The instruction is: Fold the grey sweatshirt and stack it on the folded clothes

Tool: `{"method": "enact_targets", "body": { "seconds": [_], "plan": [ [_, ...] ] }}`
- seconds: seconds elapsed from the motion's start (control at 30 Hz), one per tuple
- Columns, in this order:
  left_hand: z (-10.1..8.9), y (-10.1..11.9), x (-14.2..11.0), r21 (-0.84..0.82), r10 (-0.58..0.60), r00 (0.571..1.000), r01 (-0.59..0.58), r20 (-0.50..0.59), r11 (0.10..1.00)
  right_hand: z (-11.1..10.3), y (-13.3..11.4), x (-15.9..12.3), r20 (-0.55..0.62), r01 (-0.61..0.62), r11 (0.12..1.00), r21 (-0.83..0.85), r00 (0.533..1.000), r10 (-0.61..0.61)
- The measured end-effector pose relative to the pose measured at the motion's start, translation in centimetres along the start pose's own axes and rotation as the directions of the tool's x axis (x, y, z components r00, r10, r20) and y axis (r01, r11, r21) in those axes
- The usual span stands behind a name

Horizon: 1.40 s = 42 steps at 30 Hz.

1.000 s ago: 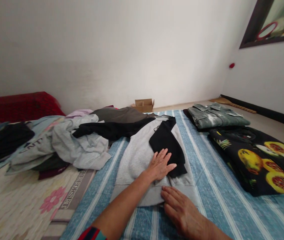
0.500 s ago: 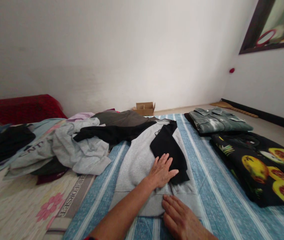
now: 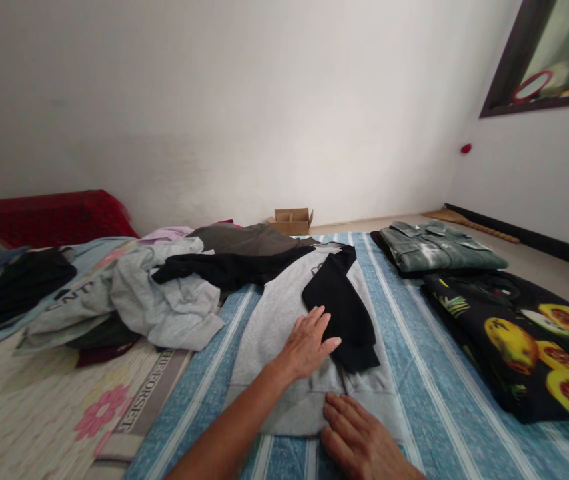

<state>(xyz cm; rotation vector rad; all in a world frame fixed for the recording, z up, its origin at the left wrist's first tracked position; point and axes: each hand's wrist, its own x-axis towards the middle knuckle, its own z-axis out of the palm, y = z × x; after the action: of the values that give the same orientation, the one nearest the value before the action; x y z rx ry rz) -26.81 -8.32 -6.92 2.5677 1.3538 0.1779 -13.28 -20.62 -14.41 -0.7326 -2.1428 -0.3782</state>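
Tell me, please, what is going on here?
A person is handling a grey sweatshirt lying on a striped sheet. The left hand is on it, at the edge of a folded-in black sleeve; the right hand is at the hem. The other sleeve stretches onto rumpled clothes, and folded clothes lie to the right.

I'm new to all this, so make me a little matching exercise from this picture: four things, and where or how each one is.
1. left hand
2. right hand
3. cardboard box
4. fruit-print garment

A. folded, at the right
B. at the grey hem
C. near the white wall
D. at the black sleeve

Pairs: 1-D, 2-B, 3-C, 4-A
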Motion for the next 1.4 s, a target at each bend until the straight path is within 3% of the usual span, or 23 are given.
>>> {"method": "enact_targets", "body": {
  "seconds": [0.17,0.3,0.37,0.43,0.57,0.67,0.83,1.07,1.27,1.4],
  "plan": [
    [-1.3,-4.6,-3.6,0.121,-0.130,0.978,0.151,-0.164,0.981,0.5,0.0,0.1,-0.017,0.008,1.000,-0.005,1.000,-0.009],
    [-1.4,-8.1,-6.5,0.166,-0.309,0.914,0.358,-0.263,0.919,-0.1,0.2,1.6,-0.097,-0.044,0.995,0.087,0.994,0.053],
    [-1.6,-9.0,-7.5,0.162,-0.404,0.877,0.451,-0.259,0.877,-0.9,0.8,3.1,-0.020,-0.055,0.985,0.165,0.998,0.059],
    [-1.8,-9.3,-8.0,0.144,-0.497,0.836,0.535,-0.231,0.833,-1.7,1.7,5.2,0.139,-0.103,0.964,0.246,0.988,0.070],
    [-2.3,-9.2,-8.0,0.049,-0.647,0.743,0.662,-0.172,0.747,-1.8,4.3,10.6,0.467,-0.274,0.927,0.254,0.875,0.131],
    [-2.1,-9.2,-7.9,-0.033,-0.684,0.715,0.687,-0.148,0.726,0.3,6.2,15.2,0.550,-0.328,0.915,0.233,0.821,0.154],
    [-1.8,-9.1,-8.1,-0.072,-0.690,0.718,0.686,-0.091,0.724,6.1,8.1,23.5,0.615,-0.376,0.896,0.236,0.772,0.162],
    [-1.6,-9.0,-8.4,-0.058,-0.724,0.690,0.722,-0.011,0.689,13.5,5.6,34.2,0.555,-0.304,0.930,0.206,0.819,0.145],
    [-1.5,-9.5,-8.3,-0.059,-0.716,0.695,0.719,0.068,0.692,18.4,2.8,38.0,0.503,-0.354,0.905,0.233,0.841,0.199],
    [-1.1,-10.0,-8.4,-0.095,-0.699,0.715,0.698,0.035,0.710,19.6,4.8,38.3,0.464,-0.518,0.786,0.337,0.818,0.340]
  ]
}}
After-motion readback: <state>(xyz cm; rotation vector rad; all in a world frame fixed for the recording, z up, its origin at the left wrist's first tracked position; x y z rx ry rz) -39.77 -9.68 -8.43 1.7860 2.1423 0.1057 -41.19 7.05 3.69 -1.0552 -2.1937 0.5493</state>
